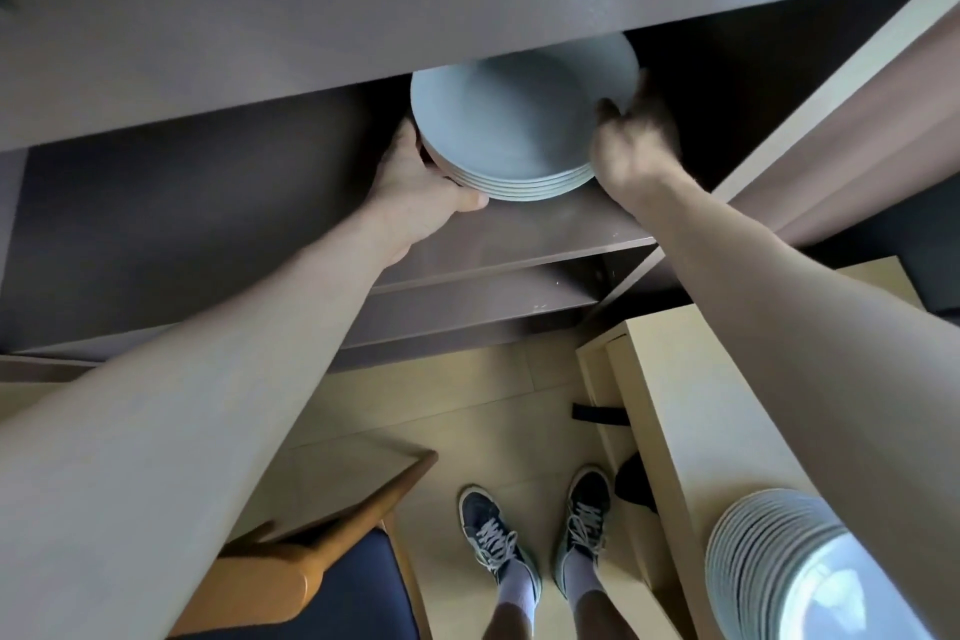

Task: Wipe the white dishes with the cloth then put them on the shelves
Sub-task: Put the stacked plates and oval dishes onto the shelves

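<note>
Bare forearms (291, 327), navy sneakers (475, 504) (white laces (491, 538)), white socks (514, 587)

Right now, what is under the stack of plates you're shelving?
The dark shelf board lies under the plate stack. The left grip and right grip hold its sides. Whether the stack already rests on the board is hidden.

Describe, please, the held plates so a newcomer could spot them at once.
Start at the dark shelf unit. At its upper board, the left hand and right hand grip a short stack of white plates. It has about five plates, unlike the taller stack on the pale table.
</note>
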A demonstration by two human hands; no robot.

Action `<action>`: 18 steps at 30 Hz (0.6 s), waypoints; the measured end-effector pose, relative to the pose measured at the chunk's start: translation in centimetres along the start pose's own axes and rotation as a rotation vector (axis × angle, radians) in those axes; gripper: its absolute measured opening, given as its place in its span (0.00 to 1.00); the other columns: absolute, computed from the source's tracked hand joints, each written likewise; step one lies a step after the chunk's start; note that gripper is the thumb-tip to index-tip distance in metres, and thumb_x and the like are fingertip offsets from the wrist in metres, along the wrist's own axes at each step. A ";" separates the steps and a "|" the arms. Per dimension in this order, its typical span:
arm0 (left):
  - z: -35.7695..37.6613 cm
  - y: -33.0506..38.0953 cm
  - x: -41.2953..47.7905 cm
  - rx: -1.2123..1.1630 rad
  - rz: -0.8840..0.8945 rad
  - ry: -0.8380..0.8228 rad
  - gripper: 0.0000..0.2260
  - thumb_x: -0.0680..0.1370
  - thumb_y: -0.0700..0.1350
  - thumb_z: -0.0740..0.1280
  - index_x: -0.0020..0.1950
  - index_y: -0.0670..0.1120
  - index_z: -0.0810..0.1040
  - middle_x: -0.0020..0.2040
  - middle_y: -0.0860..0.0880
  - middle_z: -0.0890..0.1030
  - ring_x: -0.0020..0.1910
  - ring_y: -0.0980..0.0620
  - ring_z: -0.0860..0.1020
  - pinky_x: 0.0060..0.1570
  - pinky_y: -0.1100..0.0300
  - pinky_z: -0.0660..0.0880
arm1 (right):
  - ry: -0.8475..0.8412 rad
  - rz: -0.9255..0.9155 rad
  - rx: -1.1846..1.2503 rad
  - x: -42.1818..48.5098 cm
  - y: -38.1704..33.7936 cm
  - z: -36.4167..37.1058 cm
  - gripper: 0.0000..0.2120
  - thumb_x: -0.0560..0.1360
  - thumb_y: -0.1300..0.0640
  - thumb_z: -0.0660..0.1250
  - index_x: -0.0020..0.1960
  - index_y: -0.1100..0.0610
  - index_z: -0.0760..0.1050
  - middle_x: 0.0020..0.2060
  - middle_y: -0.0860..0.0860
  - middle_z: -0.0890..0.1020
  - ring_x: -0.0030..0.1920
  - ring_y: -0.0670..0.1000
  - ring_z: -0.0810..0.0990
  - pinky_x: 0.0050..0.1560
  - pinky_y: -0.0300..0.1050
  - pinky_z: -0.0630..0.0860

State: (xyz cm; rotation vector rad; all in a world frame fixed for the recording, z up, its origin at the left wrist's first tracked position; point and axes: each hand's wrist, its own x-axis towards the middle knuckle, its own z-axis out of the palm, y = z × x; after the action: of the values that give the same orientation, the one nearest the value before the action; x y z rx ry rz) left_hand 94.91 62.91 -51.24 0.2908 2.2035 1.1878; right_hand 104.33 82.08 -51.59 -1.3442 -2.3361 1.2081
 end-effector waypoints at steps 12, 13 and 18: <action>7.0 -4.2 -15.3 0.211 0.146 0.105 0.23 0.78 0.38 0.71 0.72 0.49 0.73 0.62 0.53 0.78 0.56 0.55 0.79 0.60 0.52 0.78 | -0.211 -0.255 -0.096 -17.3 7.7 -4.8 0.27 0.83 0.53 0.57 0.80 0.58 0.57 0.71 0.55 0.67 0.69 0.54 0.70 0.64 0.35 0.60; 8.6 -4.9 -17.2 0.212 0.146 0.033 0.20 0.78 0.38 0.70 0.69 0.48 0.75 0.60 0.53 0.79 0.55 0.54 0.80 0.59 0.53 0.78 | -0.245 -0.258 -0.156 -19.1 9.6 -6.0 0.26 0.83 0.54 0.57 0.79 0.58 0.58 0.71 0.55 0.68 0.69 0.54 0.69 0.64 0.35 0.60; 16.6 -7.7 -25.3 0.205 0.127 -0.275 0.17 0.78 0.37 0.69 0.65 0.49 0.76 0.57 0.52 0.80 0.50 0.58 0.79 0.52 0.63 0.77 | -0.237 -0.112 -0.338 -27.2 20.3 -14.2 0.21 0.82 0.60 0.61 0.74 0.60 0.67 0.69 0.57 0.71 0.66 0.61 0.72 0.64 0.52 0.70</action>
State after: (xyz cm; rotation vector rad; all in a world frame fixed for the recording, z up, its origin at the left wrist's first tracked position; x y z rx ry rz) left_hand 125.63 58.21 -53.99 0.6480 2.0870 0.9236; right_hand 140.15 73.70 -51.13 -1.1939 -2.8449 1.0217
